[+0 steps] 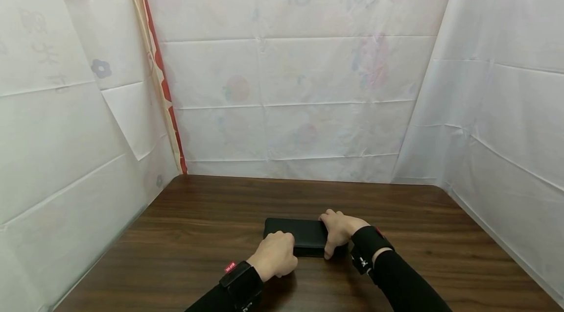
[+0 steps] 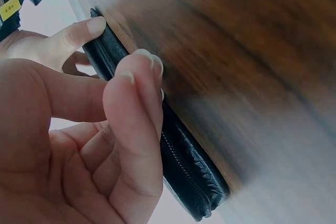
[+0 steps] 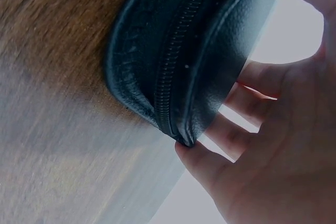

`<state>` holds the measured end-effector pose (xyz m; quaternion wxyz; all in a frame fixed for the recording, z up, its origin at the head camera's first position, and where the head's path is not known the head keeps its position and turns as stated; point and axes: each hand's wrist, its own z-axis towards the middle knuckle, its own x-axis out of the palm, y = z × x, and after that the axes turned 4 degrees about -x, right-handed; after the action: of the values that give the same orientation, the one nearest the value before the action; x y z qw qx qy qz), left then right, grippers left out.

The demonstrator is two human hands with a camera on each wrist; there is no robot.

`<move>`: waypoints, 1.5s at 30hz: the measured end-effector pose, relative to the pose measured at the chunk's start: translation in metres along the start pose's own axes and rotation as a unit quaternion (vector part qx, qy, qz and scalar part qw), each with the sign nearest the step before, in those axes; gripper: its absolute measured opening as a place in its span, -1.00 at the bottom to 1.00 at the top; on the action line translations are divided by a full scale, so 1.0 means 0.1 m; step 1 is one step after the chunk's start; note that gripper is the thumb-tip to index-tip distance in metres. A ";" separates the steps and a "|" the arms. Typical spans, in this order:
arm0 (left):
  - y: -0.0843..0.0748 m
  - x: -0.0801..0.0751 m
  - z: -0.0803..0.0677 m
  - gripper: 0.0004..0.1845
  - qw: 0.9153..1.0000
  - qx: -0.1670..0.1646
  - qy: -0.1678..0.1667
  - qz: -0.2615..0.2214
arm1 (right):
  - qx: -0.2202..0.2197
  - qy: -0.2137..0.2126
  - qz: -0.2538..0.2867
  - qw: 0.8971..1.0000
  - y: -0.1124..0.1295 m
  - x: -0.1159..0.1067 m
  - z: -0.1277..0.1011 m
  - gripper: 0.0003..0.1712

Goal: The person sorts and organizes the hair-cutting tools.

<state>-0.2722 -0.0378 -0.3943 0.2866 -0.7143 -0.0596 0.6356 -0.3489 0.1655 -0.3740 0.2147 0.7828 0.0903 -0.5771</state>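
Note:
A black long zip-around wallet [image 1: 304,233] lies flat on the wooden table. My right hand [image 1: 341,228] grips its right end, thumb on the near edge and fingers reaching over to the far edge. In the right wrist view, the zipper teeth [image 3: 170,72] curve round that end of the wallet and look meshed. My left hand [image 1: 275,253] is at the wallet's near left part, its thumb and curled fingers [image 2: 134,103] pinching at the zipper line; the pull itself is hidden by them. Zipper teeth [image 2: 181,163] show beside these fingertips.
The brown wood table [image 1: 198,233] extends around the wallet on all sides. White printed sheets [image 1: 286,82] hang behind it and along the left and right sides. A black strap [image 1: 372,246] with a small device circles the right wrist, and another strap [image 1: 242,282] the left.

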 end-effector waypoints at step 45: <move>0.02 0.00 -0.01 -0.69 1.000 0.000 -0.024 0.014 | -0.006 0.003 0.007 1.000 0.01 -0.02 -0.01 -0.02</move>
<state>-0.2715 -0.0396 -0.3949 0.2763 -0.6996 -0.0564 0.6565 -0.3485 0.1655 -0.3712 0.2228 0.7837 0.0888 -0.5729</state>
